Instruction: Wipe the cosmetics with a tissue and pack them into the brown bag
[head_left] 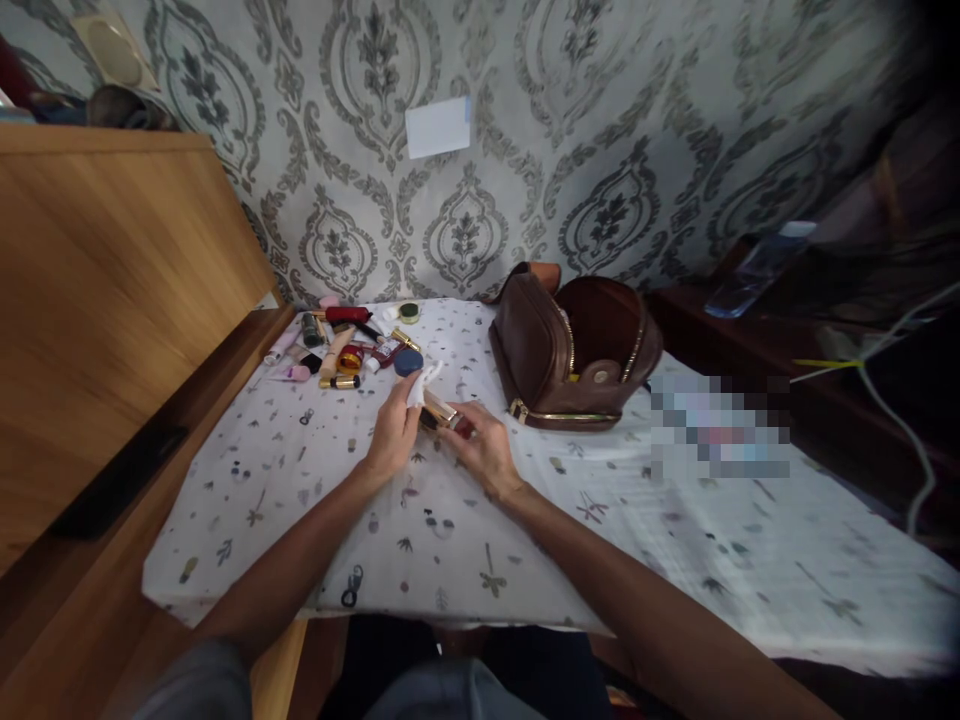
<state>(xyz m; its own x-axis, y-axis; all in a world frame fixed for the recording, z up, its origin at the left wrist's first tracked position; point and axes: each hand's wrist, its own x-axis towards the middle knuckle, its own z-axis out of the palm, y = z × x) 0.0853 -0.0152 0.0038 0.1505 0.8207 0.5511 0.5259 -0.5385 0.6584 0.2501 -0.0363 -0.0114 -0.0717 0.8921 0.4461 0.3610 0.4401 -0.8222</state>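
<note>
- Left hand (pixel 394 432) pinches a white tissue (pixel 424 383) against the gold tube (pixel 441 411) — a wiping grip.
- Right hand (pixel 484 450) clasps the tube's near end, steadying it (low over the cloth, mid-table).
- Cosmetics pile (pixel 341 345) far left; brown bag (pixel 574 350) gapes right, within reach.

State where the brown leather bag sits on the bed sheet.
In the head view, the brown leather bag lies unzipped right of centre on the sheet, just beyond the right hand.
</note>
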